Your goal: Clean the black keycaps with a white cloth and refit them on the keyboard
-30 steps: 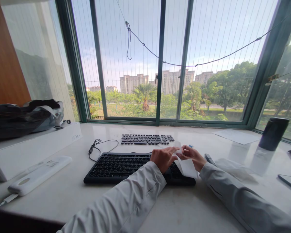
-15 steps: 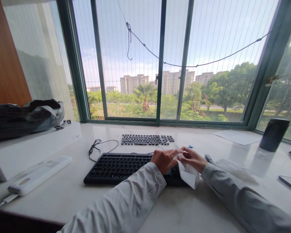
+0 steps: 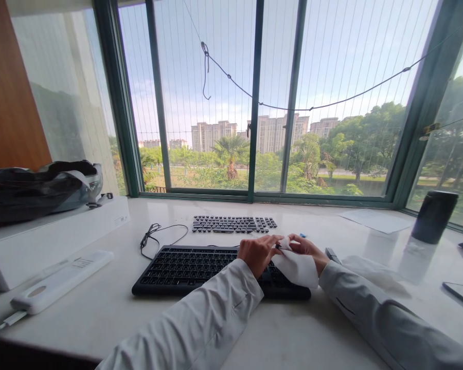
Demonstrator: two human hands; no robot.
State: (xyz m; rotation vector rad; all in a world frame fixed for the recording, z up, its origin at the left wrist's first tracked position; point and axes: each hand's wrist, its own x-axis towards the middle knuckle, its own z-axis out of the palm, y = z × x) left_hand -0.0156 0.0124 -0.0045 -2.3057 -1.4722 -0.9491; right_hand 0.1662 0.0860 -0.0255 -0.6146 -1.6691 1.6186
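Observation:
A black keyboard (image 3: 185, 267) lies in front of me on the pale stone sill (image 3: 100, 308). Over its right end my left hand (image 3: 256, 254) and my right hand (image 3: 306, 247) meet, and both pinch a white wipe (image 3: 296, 268) that hangs down between them. Behind the keyboard, several loose black keycaps (image 3: 233, 224) are laid out in rows. The keyboard's black cable (image 3: 154, 234) curls at its far left corner.
A white box (image 3: 50, 239) topped by a dark bag (image 3: 38, 187) stands at the left. A white oblong device (image 3: 57, 281) lies beside it. At the right are a black cylinder (image 3: 434, 216), a paper sheet (image 3: 376, 221), clear plastic wrap (image 3: 372, 272) and a dark flat object (image 3: 461, 294).
The wipe hung loose below my hands a second ago; now it is gathered up more tightly between both hands. The hands have stayed over the keyboard's right end.

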